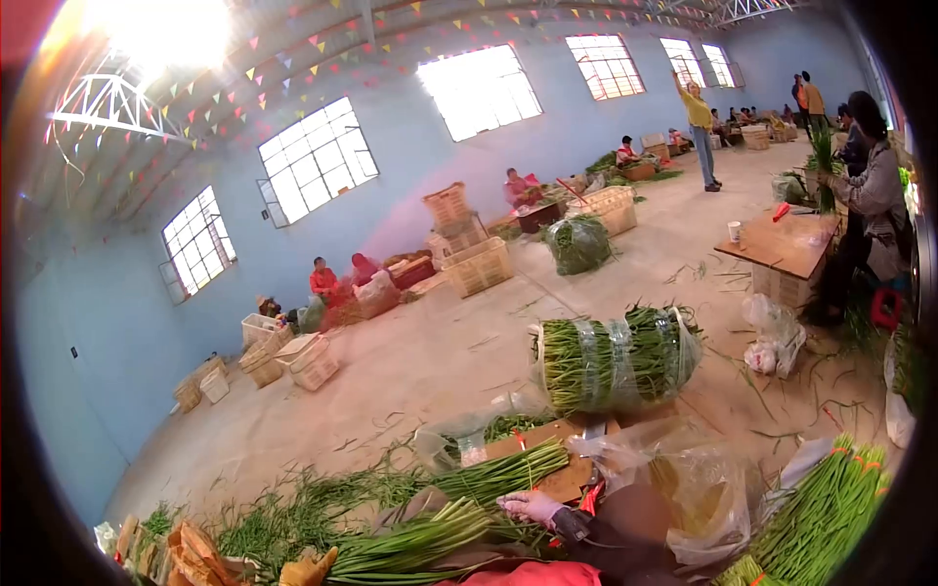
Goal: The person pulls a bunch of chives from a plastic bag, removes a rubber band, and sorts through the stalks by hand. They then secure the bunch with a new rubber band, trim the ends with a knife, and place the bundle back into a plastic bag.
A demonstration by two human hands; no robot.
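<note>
My right hand (532, 508), in a pale pinkish glove below a dark sleeve, is low in the centre. Its fingers look curled together beside green stems; what they hold is too small to make out. Just above it, a bundle of long green stems (503, 471) lies across a brown board (567, 479). Another loose bunch (415, 542) spreads over my lap, to the left of the hand. A small red item (591, 498) is right of my fingers. My left hand cannot be seen.
A large plastic-wrapped bale of stems (616, 361) stands ahead. Clear plastic bags (694, 488) and banded green bundles (821, 508) are at right. Loose greens (293, 518) litter the left floor. A person (874, 195) stands by a wooden table (782, 242); others sit by crates (479, 267).
</note>
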